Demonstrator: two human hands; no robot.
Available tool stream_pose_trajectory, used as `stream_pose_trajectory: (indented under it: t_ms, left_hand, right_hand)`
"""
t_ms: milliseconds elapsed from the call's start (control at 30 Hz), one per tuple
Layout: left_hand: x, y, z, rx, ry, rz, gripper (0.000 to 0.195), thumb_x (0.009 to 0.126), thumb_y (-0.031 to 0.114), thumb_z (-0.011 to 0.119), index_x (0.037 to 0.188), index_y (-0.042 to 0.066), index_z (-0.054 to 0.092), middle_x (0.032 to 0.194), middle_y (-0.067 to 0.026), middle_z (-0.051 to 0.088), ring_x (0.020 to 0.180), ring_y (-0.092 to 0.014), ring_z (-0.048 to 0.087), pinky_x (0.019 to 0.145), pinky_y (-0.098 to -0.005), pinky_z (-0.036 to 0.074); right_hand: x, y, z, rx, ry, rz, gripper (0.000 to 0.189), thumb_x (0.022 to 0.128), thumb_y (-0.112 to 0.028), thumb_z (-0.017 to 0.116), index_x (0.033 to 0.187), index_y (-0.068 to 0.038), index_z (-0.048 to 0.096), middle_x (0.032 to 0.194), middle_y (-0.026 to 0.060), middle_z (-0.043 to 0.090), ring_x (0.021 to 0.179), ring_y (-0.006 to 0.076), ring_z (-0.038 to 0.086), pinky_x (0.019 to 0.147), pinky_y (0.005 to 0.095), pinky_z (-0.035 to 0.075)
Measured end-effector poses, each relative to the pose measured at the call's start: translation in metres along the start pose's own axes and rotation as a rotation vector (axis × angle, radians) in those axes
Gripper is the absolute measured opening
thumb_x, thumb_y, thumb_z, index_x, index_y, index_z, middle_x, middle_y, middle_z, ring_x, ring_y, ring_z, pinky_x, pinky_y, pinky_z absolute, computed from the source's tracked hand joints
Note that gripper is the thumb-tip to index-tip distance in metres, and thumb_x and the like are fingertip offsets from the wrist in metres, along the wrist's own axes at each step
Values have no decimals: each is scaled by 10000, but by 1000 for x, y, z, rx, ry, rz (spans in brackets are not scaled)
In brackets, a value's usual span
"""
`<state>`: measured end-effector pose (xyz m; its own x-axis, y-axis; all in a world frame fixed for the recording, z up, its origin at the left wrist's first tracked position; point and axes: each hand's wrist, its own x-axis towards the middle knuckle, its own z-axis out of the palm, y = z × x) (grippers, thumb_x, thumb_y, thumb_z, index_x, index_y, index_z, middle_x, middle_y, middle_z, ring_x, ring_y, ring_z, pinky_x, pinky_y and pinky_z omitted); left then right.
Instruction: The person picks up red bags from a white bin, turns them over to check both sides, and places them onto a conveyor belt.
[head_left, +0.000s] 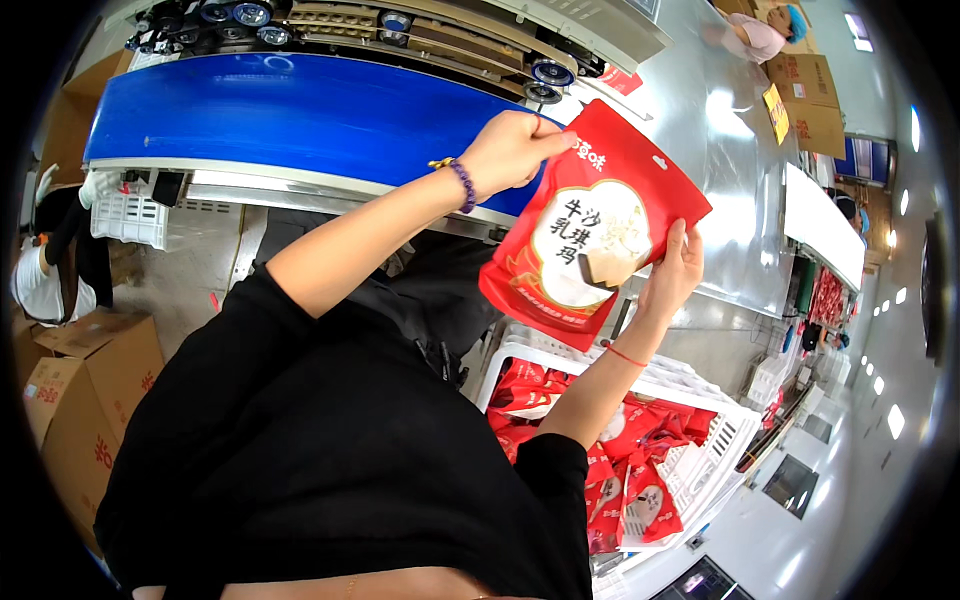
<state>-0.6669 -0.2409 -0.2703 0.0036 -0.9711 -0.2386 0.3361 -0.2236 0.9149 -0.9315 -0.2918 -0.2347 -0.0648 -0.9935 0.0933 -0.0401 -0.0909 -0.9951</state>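
Note:
A red printed snack pouch (592, 225) with a white oval panel and a hang hole is held up in front of me, tilted, between both hands. My left hand (514, 154) pinches its upper left corner, thumb on the front. At its right edge, my right hand (675, 266) grips with the thumb in front and the fingers partly hidden behind. Below the pouch, a white plastic crate (739, 431) holds several similar red pouches (630, 435). Beyond my left hand lies a blue conveyor belt (300, 112).
Sealing-machine rollers (551, 73) run along the belt's far side. A shiny metal table (720, 172) stands beyond the pouch. Cardboard boxes (97, 375) stand at the left. One co-worker (49, 277) is at the far left by a white crate (131, 217), another (757, 36) at the upper right.

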Motion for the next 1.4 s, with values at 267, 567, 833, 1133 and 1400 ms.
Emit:
stream_pose_trajectory:
  t_ms: [267, 567, 833, 1133, 1400]
  left_hand:
    - [28, 4, -9, -240, 146, -80, 172, 941, 175, 594, 932, 3, 598, 626, 28, 479, 429, -39, 343, 357, -229, 242]
    - [-39, 30, -78, 450, 367, 34, 419, 963, 387, 565, 962, -14, 682, 665, -36, 637, 474, -85, 511, 427, -247, 395]
    - [-159, 73, -33, 522, 38, 397, 176, 907, 51, 611, 780, -34, 698, 637, -63, 611, 554, -120, 568, 540, -248, 427]
    - [-172, 58, -1, 458, -422, 250, 238, 939, 42, 537, 781, -25, 703, 661, -32, 598, 492, -41, 454, 468, -202, 306]
    - [-167, 45, 11, 404, -629, 297, 202, 945, 100, 560, 835, 14, 706, 677, -51, 603, 608, -119, 586, 563, -256, 445]
  right_hand:
    - [44, 17, 26, -82, 53, -35, 306, 894, -37, 694, 855, -105, 399, 765, 29, 619, 664, 57, 551, 573, 202, 425]
    - [34, 26, 94, -210, -128, -149, 377, 878, -90, 734, 779, -105, 370, 718, 5, 574, 679, 49, 508, 582, 192, 403]
    - [7, 16, 87, -181, -120, -156, 273, 880, -110, 706, 995, 23, 497, 958, 181, 696, 832, 228, 699, 652, 320, 577]
    - [-203, -37, -178, -1167, 517, -331, 287, 779, 40, 583, 1049, -27, 655, 1076, 147, 674, 1052, 312, 623, 928, 379, 483]
    - [-388, -51, -409, -1998, 870, 652, 233, 832, -279, 569, 955, -165, 732, 878, 193, 703, 771, 398, 684, 684, 522, 532]
